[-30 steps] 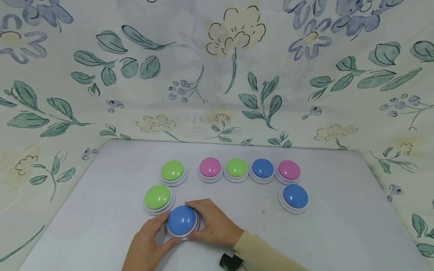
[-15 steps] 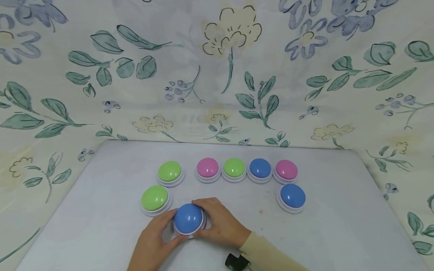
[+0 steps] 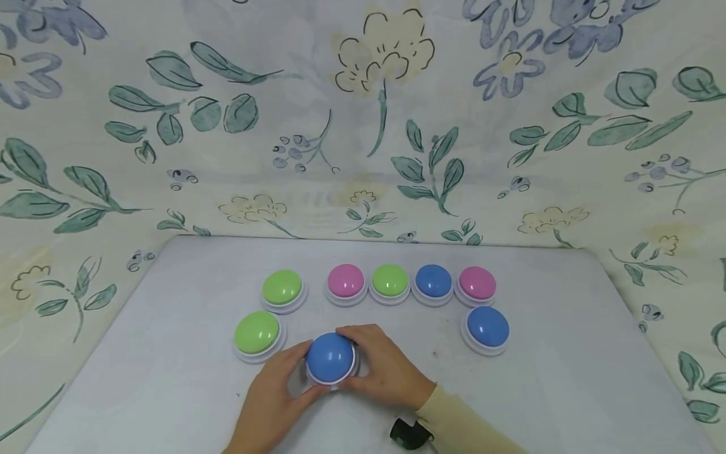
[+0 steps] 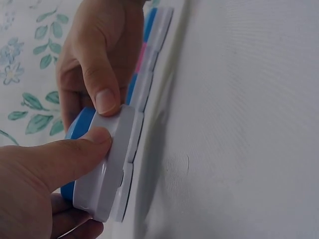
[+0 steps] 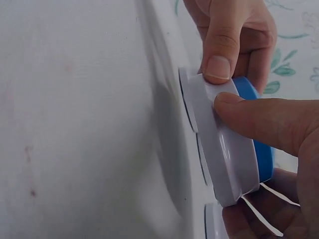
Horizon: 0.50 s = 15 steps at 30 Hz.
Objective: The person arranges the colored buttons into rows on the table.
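Observation:
A domed blue push button [image 3: 329, 357] with a white round base is held between both hands near the front middle of the table. My left hand [image 3: 275, 391] grips its left side, thumb at the near edge. From the right, my right hand [image 3: 388, 369] pinches the same base between thumb and fingers. In the left wrist view both thumbs press the white base [image 4: 102, 164], and its underside appears slightly raised off the table. The right wrist view has the blue dome [image 5: 264, 159] facing away from the tabletop, partly hidden by fingers.
Left of the hands stand two green buttons [image 3: 256, 332]. Along the back are a pink button [image 3: 345, 280], a green button [image 3: 390, 280], a blue button [image 3: 433, 280] and another pink button [image 3: 476, 282]. A blue button [image 3: 488, 326] sits at right on the white table [image 3: 567, 353].
Both hands have carried the blue button to the right and slightly away from the front edge. The other buttons keep their places, while the head view has shifted a little.

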Each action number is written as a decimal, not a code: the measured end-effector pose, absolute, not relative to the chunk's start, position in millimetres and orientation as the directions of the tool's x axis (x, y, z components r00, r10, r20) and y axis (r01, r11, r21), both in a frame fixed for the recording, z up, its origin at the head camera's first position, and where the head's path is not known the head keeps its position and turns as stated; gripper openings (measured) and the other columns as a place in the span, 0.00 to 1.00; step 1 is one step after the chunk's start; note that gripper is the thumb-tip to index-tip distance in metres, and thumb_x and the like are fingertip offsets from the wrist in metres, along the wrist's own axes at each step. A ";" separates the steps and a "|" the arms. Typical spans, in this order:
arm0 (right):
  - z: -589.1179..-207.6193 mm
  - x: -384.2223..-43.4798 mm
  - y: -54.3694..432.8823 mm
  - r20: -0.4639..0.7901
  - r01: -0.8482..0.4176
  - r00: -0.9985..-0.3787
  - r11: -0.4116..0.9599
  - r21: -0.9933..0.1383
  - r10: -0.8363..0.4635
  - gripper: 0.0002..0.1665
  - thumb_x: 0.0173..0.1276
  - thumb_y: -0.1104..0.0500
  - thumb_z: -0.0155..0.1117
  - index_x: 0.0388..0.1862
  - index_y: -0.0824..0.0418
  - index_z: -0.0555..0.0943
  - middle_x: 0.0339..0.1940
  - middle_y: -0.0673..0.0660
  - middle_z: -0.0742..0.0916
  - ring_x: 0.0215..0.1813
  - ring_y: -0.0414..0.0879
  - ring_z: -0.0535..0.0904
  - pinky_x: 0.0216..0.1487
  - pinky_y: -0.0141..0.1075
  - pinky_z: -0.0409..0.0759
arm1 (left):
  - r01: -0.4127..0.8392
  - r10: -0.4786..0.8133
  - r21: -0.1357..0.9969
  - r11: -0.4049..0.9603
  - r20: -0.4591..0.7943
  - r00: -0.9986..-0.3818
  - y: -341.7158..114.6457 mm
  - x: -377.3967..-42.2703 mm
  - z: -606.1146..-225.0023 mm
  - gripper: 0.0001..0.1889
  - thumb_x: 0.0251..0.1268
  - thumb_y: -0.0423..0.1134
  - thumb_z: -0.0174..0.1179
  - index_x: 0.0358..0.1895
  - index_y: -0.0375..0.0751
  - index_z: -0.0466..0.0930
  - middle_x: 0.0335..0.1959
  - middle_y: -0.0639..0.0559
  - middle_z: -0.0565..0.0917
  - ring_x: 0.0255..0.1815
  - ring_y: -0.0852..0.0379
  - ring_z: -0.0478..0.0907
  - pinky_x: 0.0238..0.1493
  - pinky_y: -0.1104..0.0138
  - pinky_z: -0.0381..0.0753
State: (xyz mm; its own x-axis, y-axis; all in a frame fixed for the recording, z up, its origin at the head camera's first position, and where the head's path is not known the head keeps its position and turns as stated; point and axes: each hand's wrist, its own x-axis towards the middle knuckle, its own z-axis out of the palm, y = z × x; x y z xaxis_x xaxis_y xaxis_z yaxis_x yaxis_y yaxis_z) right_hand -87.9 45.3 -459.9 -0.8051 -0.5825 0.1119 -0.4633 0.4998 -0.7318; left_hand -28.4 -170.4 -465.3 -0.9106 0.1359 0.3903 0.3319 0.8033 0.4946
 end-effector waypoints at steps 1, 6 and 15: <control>-459.2 -88.0 46.5 0.114 -0.463 -0.807 0.501 -0.731 -0.579 0.46 0.56 0.55 0.79 0.72 0.57 0.71 0.68 0.50 0.78 0.69 0.44 0.70 0.71 0.42 0.70 | 0.340 0.141 0.494 0.800 0.397 -0.907 -169.4 -29.4 -465.3 0.39 0.40 0.44 0.83 0.61 0.38 0.80 0.56 0.48 0.84 0.57 0.48 0.81 0.58 0.50 0.81; -458.5 -88.9 53.4 0.104 -0.435 -0.826 0.511 -0.741 -0.553 0.45 0.56 0.55 0.80 0.72 0.56 0.71 0.68 0.48 0.78 0.69 0.44 0.70 0.71 0.44 0.71 | 0.369 0.164 0.488 0.791 0.412 -0.896 -163.6 -35.1 -465.4 0.40 0.40 0.44 0.83 0.61 0.37 0.79 0.56 0.48 0.84 0.57 0.48 0.80 0.57 0.52 0.82; -460.3 -89.5 65.6 0.129 -0.425 -0.847 0.511 -0.747 -0.516 0.46 0.54 0.56 0.81 0.72 0.57 0.71 0.67 0.50 0.78 0.69 0.46 0.70 0.71 0.45 0.72 | 0.436 0.204 0.482 0.760 0.459 -0.864 -152.5 -44.0 -460.1 0.38 0.39 0.40 0.83 0.60 0.36 0.80 0.55 0.47 0.84 0.55 0.50 0.81 0.55 0.54 0.82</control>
State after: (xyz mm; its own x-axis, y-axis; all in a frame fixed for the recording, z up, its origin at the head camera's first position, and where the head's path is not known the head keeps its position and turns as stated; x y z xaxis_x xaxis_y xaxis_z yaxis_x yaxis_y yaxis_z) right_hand -89.5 65.6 -460.3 -0.8469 -0.5157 0.1293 -0.4252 0.5109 -0.7472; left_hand -44.0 -152.5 -460.1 -0.8644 0.2044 0.4594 0.4359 0.7601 0.4819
